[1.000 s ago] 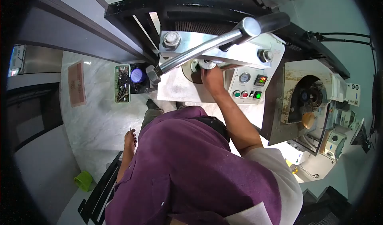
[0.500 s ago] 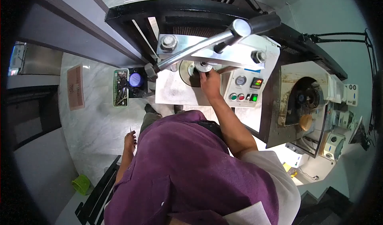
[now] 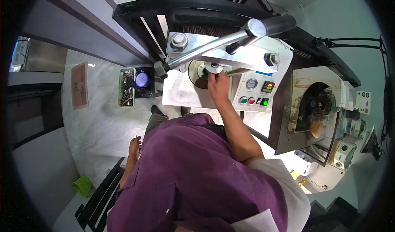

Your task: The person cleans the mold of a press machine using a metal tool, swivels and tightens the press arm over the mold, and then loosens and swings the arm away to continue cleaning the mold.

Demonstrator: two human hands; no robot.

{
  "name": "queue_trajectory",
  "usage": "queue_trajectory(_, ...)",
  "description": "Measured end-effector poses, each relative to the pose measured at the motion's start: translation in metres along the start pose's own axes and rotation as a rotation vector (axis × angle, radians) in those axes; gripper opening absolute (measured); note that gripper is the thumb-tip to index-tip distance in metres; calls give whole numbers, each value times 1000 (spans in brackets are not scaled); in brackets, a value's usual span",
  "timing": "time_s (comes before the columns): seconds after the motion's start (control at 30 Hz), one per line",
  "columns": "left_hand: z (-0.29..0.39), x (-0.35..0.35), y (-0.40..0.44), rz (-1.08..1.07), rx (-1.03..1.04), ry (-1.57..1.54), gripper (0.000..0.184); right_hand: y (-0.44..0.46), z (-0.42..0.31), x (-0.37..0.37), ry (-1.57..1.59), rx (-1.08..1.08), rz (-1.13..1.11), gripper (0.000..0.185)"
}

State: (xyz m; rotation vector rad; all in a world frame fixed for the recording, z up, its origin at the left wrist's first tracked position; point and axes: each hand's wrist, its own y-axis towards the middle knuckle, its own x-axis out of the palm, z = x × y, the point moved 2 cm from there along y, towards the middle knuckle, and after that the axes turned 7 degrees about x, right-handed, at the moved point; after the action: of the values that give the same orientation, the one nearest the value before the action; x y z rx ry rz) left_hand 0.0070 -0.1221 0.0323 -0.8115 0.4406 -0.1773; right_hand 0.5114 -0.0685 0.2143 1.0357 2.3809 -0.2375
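Silver disc [image 3: 214,68] lies against the right grip [image 3: 219,86].

Plain purple apron [image 3: 185,162], lime-green basket [image 3: 82,186], blue-purple lid [image 3: 142,79].

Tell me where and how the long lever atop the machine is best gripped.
Best, I think, by the black grip at its far-right end, from above and the person's right. That rounded length juts past the metal hub, leaving room to wrap fingers around; the opposite end of the steel bar has just a hex nut.
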Motion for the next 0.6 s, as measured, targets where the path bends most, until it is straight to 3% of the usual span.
queue_trajectory(0.03,-2,-3,-4,12,-33,42,21,-5,-7,-3,94,88,-25,19)
queue_trajectory(0.1,-2,-7,-3,14,-37,-37,21,-4,3,3,89,63,-12,18)
queue_trajectory(0.17,24,0,-14,57,-204,-81,20,-6,7,8,14,18,0,17)
queue_trajectory(0.2,6,-7,-2,-28,-22,29,20,-8,9,5,16,14,2,17)
queue_trajectory(0.27,7,-10,-1,-7,2,16,20,-19,-14,-10,125,143,-44,15)
queue_trajectory(0.37,8,-12,3,-3,54,60,20,-19,-12,-8,56,143,-57,15)
queue_trajectory(0.43,9,-11,9,-35,-25,171,21,-15,-7,-4,64,124,-52,16)
queue_trajectory(0.47,19,-10,3,20,-185,-23,21,-17,-16,-8,51,136,-52,17)
queue_trajectory(0.5,4,-17,20,-64,-15,157,21,-18,-22,-9,37,149,-57,19)
queue_trajectory(0.6,21,-22,13,-5,43,82,22,-21,-4,4,46,109,-25,24)
